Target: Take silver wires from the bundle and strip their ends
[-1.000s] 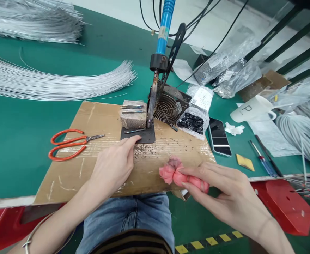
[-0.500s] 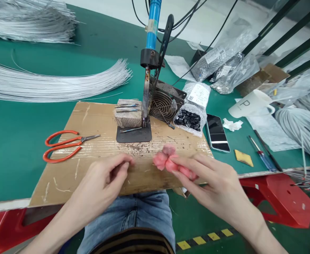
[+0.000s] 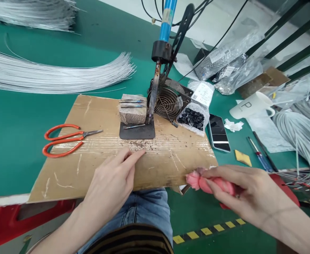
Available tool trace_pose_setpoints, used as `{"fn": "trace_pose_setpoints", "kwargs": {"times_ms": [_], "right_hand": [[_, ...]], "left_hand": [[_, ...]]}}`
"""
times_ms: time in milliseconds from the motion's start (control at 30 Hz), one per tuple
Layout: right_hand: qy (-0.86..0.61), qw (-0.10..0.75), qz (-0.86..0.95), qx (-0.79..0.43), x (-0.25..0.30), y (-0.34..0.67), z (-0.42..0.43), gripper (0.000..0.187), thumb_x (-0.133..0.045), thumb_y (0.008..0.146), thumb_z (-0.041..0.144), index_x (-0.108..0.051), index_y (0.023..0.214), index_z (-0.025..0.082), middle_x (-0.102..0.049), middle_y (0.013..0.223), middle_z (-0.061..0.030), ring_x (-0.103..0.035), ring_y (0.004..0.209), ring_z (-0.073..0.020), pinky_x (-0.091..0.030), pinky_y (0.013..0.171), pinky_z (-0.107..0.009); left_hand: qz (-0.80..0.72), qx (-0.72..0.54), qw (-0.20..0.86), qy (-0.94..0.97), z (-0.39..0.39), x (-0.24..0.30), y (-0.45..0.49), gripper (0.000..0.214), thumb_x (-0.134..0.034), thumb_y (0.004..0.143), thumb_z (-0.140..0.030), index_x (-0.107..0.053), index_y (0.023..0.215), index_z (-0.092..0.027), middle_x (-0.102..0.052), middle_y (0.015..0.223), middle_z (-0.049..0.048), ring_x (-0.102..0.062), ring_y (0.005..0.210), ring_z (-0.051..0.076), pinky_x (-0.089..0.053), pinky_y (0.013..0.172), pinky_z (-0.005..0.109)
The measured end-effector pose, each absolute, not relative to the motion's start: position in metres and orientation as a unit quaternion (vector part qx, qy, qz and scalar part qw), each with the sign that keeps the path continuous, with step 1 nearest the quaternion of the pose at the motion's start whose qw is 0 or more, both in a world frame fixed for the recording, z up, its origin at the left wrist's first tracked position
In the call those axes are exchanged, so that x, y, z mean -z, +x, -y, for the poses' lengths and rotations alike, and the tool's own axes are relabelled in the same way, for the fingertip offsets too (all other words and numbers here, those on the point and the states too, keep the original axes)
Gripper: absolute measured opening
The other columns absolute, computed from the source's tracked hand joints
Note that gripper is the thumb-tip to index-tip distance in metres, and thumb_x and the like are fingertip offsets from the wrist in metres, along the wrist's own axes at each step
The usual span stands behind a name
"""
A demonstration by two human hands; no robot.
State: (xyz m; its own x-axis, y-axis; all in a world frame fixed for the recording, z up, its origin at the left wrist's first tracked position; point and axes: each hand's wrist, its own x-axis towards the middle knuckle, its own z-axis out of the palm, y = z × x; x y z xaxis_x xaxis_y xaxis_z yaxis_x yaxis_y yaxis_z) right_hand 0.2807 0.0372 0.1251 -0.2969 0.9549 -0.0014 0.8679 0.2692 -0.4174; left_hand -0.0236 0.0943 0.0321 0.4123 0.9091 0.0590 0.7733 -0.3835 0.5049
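My right hand [image 3: 239,187] pinches a soft, crumpled pink bundle [image 3: 218,184] beyond the right front corner of the cardboard sheet [image 3: 91,155]; its exact kind I cannot make out. On the cardboard, my left hand [image 3: 116,173] has its index finger stretched out, the tip at the dark crumbs [image 3: 144,144], with the other fingers partly curled and nothing visible in them. Behind the crumbs, a soldering iron [image 3: 156,81] with a blue handle points down in its stand over a black base plate [image 3: 137,132]. Orange-handled scissors [image 3: 65,139] lie to the left.
A block [image 3: 132,114] with metal tips sits beside the iron, a small fan [image 3: 168,102] behind it. To the right are a bag of black parts [image 3: 192,118], a phone [image 3: 218,133], a yellow sponge [image 3: 242,157] and a mug [image 3: 250,105]. White wires [image 3: 51,77] lie at the left.
My right hand has moved right with the pink bundle, past the cardboard's corner. My left hand has moved slightly right, and its index finger has straightened toward the crumbs. The view has shifted a little.
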Motion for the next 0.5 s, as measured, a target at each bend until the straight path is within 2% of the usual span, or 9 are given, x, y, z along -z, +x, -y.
{"fn": "trace_pose_setpoints", "kwargs": {"times_ms": [100, 167, 300, 400, 500], "right_hand": [[-0.596, 0.139, 0.757, -0.229, -0.114, 0.287, -0.031, 0.016, -0.063, 0.104, 0.036, -0.076, 0.110, 0.030, -0.082, 0.110, -0.0005, -0.078, 0.089, -0.0187, -0.060, 0.075, -0.027], [-0.596, 0.155, 0.755, -0.226, -0.108, 0.288, -0.030, 0.014, -0.063, 0.103, 0.032, -0.075, 0.110, 0.030, -0.081, 0.112, -0.0011, -0.078, 0.095, -0.0213, -0.060, 0.080, -0.031], [-0.583, 0.173, 0.770, -0.192, -0.111, 0.292, -0.027, 0.011, -0.063, 0.102, 0.029, -0.074, 0.105, 0.029, -0.081, 0.104, -0.0028, -0.076, 0.085, -0.0223, -0.057, 0.067, -0.033], [-0.580, 0.192, 0.777, -0.150, -0.114, 0.285, -0.021, 0.011, -0.066, 0.100, 0.026, -0.070, 0.110, 0.026, -0.077, 0.094, -0.0035, -0.070, 0.073, -0.0195, -0.052, 0.059, -0.032], [-0.537, 0.209, 0.810, -0.105, -0.102, 0.248, -0.020, 0.026, -0.067, 0.101, 0.019, -0.066, 0.125, 0.025, -0.072, 0.089, -0.0013, -0.063, 0.067, -0.0161, -0.049, 0.058, -0.030]], "left_hand": [[-0.523, -0.155, 0.198, 0.814, -0.098, -0.034, -0.019, 0.043, -0.037, 0.106, -0.018, -0.065, 0.137, -0.027, -0.069, 0.110, 0.0050, -0.070, 0.097, 0.027, -0.052, 0.083, 0.041], [-0.522, -0.162, 0.211, 0.810, -0.101, -0.036, -0.018, 0.037, -0.039, 0.105, -0.018, -0.069, 0.126, -0.027, -0.071, 0.110, 0.0032, -0.070, 0.096, 0.026, -0.051, 0.083, 0.040], [-0.509, -0.182, 0.262, 0.800, -0.101, -0.039, -0.021, 0.030, -0.041, 0.106, -0.020, -0.069, 0.096, -0.025, -0.072, 0.102, 0.0009, -0.067, 0.092, 0.022, -0.048, 0.083, 0.037], [-0.530, -0.251, 0.313, 0.747, -0.096, -0.043, -0.030, 0.024, -0.047, 0.105, -0.024, -0.070, 0.099, -0.027, -0.073, 0.103, -0.0013, -0.068, 0.095, 0.019, -0.050, 0.086, 0.032], [-0.591, -0.302, 0.314, 0.679, -0.087, -0.049, -0.044, 0.017, -0.055, 0.103, -0.031, -0.072, 0.102, -0.029, -0.073, 0.101, -0.0028, -0.067, 0.091, 0.019, -0.051, 0.082, 0.030]]}}
